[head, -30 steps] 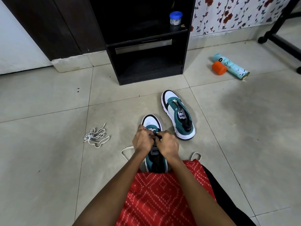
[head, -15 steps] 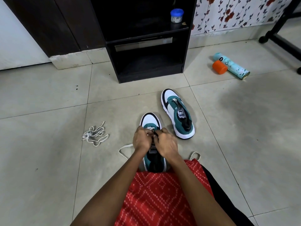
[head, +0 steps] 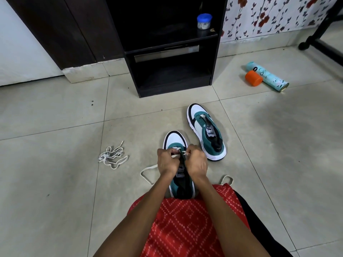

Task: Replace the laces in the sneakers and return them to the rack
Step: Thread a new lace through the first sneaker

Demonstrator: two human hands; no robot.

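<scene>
Both hands, left hand (head: 167, 161) and right hand (head: 196, 162), pinch the soft, limp white flat lace (head: 178, 152); grip near its stiff tip over the teal-and-white sneaker (head: 179, 164).

The near sneaker's (head: 175, 143) eyelets are covered by both hands; its heel is hidden behind red cloth (head: 187, 225). The jar's (head: 204, 21) contents cannot be made out.

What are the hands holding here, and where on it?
Both the left hand and the right hand pinch the white lace at the near sneaker, just above its eyelets; the loose ends trail on the floor.
</scene>
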